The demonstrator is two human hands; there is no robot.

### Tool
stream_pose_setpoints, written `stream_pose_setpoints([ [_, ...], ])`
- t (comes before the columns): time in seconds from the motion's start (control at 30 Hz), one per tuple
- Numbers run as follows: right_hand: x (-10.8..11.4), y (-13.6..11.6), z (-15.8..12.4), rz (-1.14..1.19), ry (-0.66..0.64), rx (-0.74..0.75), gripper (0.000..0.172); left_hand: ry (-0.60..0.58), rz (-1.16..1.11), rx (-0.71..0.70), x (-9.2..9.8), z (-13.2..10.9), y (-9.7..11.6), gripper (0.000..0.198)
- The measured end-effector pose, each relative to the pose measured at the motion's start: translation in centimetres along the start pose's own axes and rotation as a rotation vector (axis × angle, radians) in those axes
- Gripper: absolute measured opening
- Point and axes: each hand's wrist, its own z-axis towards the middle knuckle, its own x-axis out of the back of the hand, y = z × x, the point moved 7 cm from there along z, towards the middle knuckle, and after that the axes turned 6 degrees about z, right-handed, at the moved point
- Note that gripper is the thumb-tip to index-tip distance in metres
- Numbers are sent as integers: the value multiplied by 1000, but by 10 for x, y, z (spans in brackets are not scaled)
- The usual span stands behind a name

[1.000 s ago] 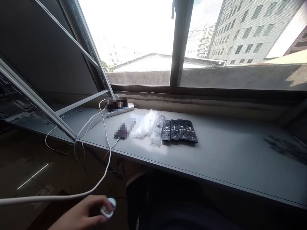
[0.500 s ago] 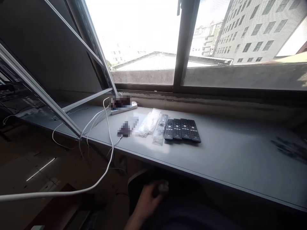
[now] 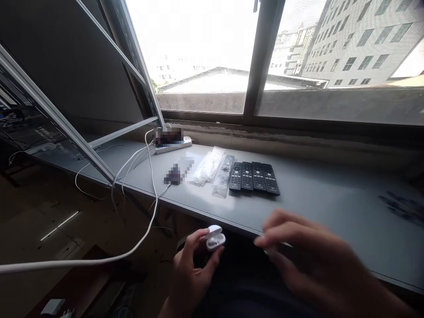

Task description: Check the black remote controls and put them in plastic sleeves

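Observation:
My left hand (image 3: 195, 265) grips a small white earbud case (image 3: 216, 242) in front of the table edge. The case's lid is flipped up, and something white shows inside. To its right, my right hand (image 3: 304, 251) is smeared by motion, with thumb and forefinger brought close in a pinch. A hint of white shows at those fingertips, too blurred to name. Beyond the hands, several black remote controls (image 3: 254, 179) lie side by side on the grey table (image 3: 318, 194). Left of them is a remote in a clear plastic sleeve (image 3: 223, 176).
More clear plastic sleeves (image 3: 208, 165) lie near a pixelated item on a cable. A white power strip (image 3: 174, 145) stands by the window. One white cable (image 3: 145, 238) loops past the table's front edge. A metal frame (image 3: 76, 128) rises at the left. Dark strands (image 3: 400, 205) lie far right.
My right hand has come into view from the right. My left hand has tilted up, and the earbud case in it now shows plainly with its lid raised. The view has shifted slightly.

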Motion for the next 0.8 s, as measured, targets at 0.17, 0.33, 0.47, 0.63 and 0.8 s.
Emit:
stream_pose_setpoints([
  [0.17,-46,-13,68,116,-16,33,29,93,149,-203,1,-4,25,48],
  [0.33,-62,9,53,90,-28,11,30,211,209,-287,1,-4,35,48],
  [0.47,-59,12,55,94,-7,-21,24,237,253,-372,-3,-1,42,47],
  [0.63,-59,11,60,30,30,-28,20,267,288,-461,-11,2,49,43],
  [0.8,-57,11,58,-76,49,17,22,278,300,-445,-19,3,48,49],
])
